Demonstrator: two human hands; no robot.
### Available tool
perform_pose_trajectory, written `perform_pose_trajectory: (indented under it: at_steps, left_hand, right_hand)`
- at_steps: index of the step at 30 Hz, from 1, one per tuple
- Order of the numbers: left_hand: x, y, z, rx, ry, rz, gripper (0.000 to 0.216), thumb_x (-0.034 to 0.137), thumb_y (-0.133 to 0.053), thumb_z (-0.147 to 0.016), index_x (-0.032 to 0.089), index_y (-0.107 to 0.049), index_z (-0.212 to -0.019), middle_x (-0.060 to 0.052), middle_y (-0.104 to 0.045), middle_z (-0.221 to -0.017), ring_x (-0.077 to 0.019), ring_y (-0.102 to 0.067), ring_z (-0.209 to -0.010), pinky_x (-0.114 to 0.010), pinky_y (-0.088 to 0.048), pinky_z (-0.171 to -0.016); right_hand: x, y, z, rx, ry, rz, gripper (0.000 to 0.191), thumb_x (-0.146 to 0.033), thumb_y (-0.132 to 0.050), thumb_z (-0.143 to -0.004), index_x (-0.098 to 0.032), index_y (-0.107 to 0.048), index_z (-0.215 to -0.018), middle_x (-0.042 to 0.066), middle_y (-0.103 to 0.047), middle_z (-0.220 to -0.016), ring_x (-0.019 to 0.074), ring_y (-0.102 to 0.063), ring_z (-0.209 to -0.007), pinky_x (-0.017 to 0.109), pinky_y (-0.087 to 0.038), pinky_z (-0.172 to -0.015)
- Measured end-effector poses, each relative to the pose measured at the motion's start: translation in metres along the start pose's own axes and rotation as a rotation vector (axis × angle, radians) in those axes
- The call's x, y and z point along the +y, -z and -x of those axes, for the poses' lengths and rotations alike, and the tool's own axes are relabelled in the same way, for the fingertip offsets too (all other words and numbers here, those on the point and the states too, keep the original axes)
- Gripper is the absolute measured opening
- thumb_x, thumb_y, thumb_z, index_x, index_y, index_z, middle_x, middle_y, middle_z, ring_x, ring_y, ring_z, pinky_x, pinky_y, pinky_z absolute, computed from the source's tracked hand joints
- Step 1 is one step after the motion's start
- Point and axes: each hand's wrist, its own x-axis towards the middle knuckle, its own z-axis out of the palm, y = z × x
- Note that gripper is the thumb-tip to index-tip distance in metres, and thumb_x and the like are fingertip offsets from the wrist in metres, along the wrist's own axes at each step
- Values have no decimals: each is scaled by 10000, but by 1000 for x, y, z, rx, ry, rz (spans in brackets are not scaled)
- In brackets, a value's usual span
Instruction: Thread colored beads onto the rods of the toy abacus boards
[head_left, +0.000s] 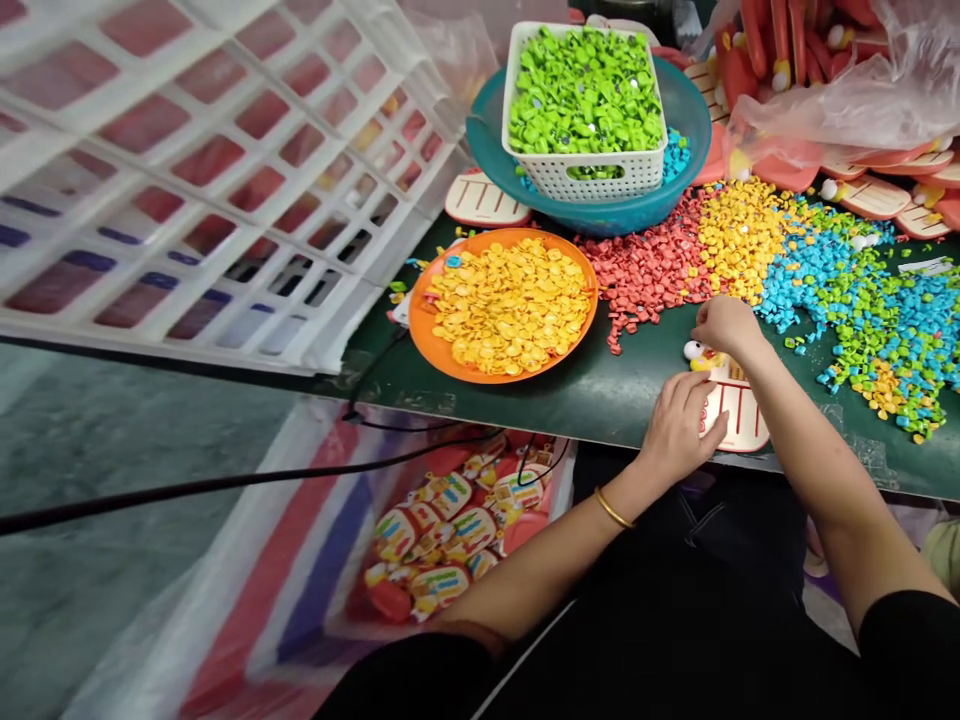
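Observation:
A cream toy board [739, 420] with red slot lines and a duck head [697, 352] at its top lies at the table's front edge. My left hand [681, 425] grips the board's left side, thumb and fingers resting on its face. Just above the board, my right hand [726, 325] is closed with its fingers curled down; whatever they pinch is hidden. Beyond it spread loose piles of small red pieces [652, 265], yellow pieces [739, 230] and mixed blue and green pieces [862, 300]. My right forearm covers part of the board.
An orange plate [420, 335] of yellow pieces sits to the left. Behind it, a white basket [585, 180] of green pieces stands in a blue basin [487, 140]. A white crate [322, 355] leans at left. Finished-looking boards [450, 530] fill a striped bag below; cables [300, 478] cross there.

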Motion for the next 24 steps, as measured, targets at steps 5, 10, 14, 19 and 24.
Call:
perform_pose_trajectory:
  at_steps: [5,10,14,19,24]
  left_hand:
    - [-2,0,3,47,-30,13,330,293,-568,-928,171,-578,-1233,-140,-628,-1266,-280,-548,-1221,-478,-486,-1030]
    - [-2,-2,0,18,-7,-23,349,279,-576,-899,167,-557,-1229,-139,-611,-1228,-292,-531,-1185,-488,-477,-1021]
    - [1,-2,-3,8,44,-76,355,311,-596,-874,145,-528,-1181,-152,-564,-1173,-314,-503,-1144,-508,-469,-993]
    - [0,-2,0,64,-12,-3,226,295,-582,-913,175,-538,-1099,-125,-592,-1097,-279,-529,-1110,-461,-477,-974]
    - [0,-1,5,27,-56,10,156,182,-470,-957,194,-577,-1070,-77,-654,-1001,-229,-591,-990,-393,-487,-905]
  right_hand:
    - [36,7,41,276,165,-110,185,-219,-578,-845,-191,-751,-783,68,-692,-750,199,-634,-738,315,-485,-721]
    - [88,-31,109,570,211,-304,282,-272,-481,-944,-223,-759,-931,91,-671,-931,221,-633,-878,366,-544,-786]
    - [91,-46,121,517,264,-336,273,-238,-479,-946,-243,-751,-963,88,-653,-948,233,-622,-941,388,-551,-832]
    - [69,-47,137,407,328,-433,253,-229,-479,-949,-250,-728,-989,89,-661,-993,218,-645,-946,361,-553,-846]
    - [55,-46,110,356,284,-640,187,-276,-530,-927,-223,-699,-986,65,-696,-970,197,-658,-880,338,-544,-816]
